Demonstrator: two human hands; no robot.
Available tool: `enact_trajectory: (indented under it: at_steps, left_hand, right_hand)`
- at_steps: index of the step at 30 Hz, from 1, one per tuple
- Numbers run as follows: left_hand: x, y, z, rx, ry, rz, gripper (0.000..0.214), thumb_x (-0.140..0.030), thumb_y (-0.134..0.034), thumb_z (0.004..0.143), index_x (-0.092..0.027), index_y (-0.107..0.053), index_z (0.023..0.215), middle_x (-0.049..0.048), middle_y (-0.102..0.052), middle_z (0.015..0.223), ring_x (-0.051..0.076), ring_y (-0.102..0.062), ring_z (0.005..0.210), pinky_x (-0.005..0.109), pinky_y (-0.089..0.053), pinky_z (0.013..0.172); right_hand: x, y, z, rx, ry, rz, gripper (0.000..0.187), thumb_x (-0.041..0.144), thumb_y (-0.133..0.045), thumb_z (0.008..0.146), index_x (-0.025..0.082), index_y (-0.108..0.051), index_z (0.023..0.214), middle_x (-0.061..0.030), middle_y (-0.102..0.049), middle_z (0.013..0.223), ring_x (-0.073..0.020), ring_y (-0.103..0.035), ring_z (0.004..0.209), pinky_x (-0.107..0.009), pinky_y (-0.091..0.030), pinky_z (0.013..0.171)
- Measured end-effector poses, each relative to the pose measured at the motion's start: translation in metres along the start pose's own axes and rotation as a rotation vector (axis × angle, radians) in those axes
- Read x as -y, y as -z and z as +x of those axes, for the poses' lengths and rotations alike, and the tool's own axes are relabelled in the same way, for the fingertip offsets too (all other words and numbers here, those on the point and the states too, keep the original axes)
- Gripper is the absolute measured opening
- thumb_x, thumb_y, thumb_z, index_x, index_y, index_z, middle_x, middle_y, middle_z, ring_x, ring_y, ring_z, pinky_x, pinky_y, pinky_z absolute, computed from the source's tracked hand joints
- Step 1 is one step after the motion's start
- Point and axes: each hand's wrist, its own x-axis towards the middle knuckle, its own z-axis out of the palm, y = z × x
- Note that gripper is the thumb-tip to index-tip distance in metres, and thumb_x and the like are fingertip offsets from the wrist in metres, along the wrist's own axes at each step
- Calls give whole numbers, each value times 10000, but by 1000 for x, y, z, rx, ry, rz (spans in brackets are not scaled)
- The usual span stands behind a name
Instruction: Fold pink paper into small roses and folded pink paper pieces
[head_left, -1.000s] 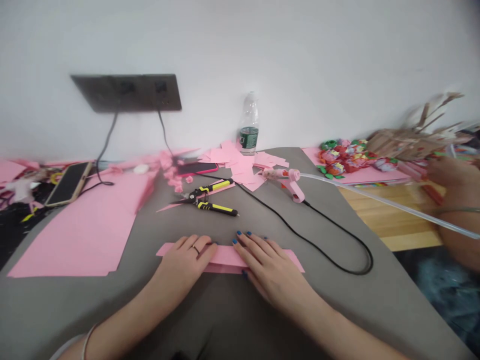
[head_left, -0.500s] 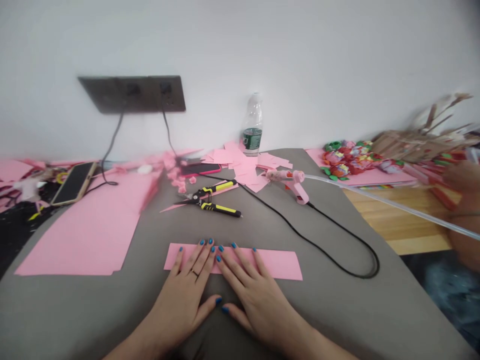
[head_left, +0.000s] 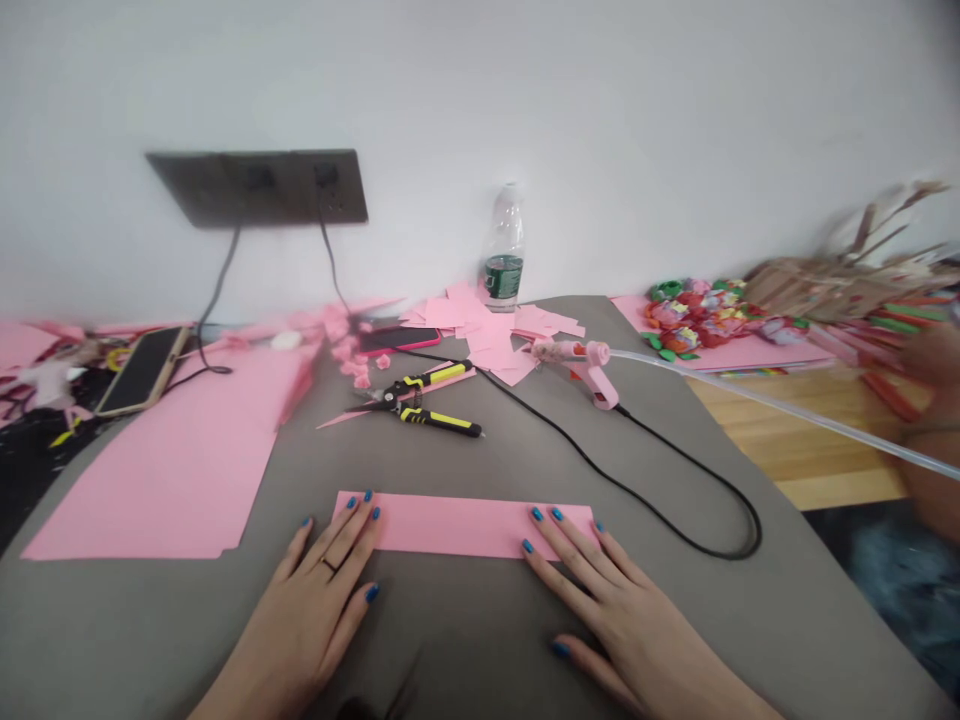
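Note:
A long strip of pink paper (head_left: 450, 525), apparently folded, lies flat on the grey table (head_left: 465, 630) in front of me. My left hand (head_left: 315, 590) rests open with its fingertips on the strip's left end. At the right end, the spread fingers of my right hand (head_left: 607, 595) lie on the paper, thumb on the table. Beyond the strip are yellow-and-black snips (head_left: 427, 398) with their handles apart. A pink glue gun (head_left: 581, 365) stands behind and to the right, a long clear glue stick (head_left: 750, 398) in its back.
Large pink sheets (head_left: 165, 470) and a phone (head_left: 146, 372) lie left. Small pink paper pieces (head_left: 491, 335) surround a plastic bottle (head_left: 504, 250) by the wall. The black cord (head_left: 675, 530) loops right. Colourful paper flowers (head_left: 697, 315) sit back right, near another person's blurred arm (head_left: 937, 430).
My hands have slid apart from the middle of the pink strip, the left to its left end and the right to its right end. The other person's arm shifted slightly.

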Motion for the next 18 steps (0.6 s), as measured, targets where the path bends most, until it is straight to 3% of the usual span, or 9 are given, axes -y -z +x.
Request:
enact_trajectory:
  at_steps: [7, 11, 18]
  left_hand:
    - [-2, 0, -1, -43, -8, 28, 652, -343, -348, 1026, -198, -121, 1619, 85, -579, 1469, 244, -521, 1342, 398, -249, 1160]
    - [0, 3, 2, -33, 12, 16, 639, -280, -340, 1023, -247, -113, 1620, 59, -599, 1451, 226, -566, 1294, 402, -251, 1160]
    - [2, 10, 6, -35, -13, 29, 685, -220, -368, 986, -234, -113, 1622, 43, -601, 1448, 214, -596, 1256, 382, -245, 1154]
  right_hand:
    - [-20, 9, -27, -8, 19, -79, 563, 348, -514, 922, 282, -493, 1480, -72, -521, 1517, -329, -545, 1318, -558, -466, 959]
    - [-25, 15, -25, -12, -9, -64, 378, 280, -509, 929, 283, -652, 1278, -67, -553, 1488, -290, -561, 1314, -546, -441, 1004]
    - [-30, 20, -22, -26, -89, -16, 245, 220, -493, 936, 301, -703, 1032, -55, -627, 1411, -294, -585, 1284, -549, -417, 1006]
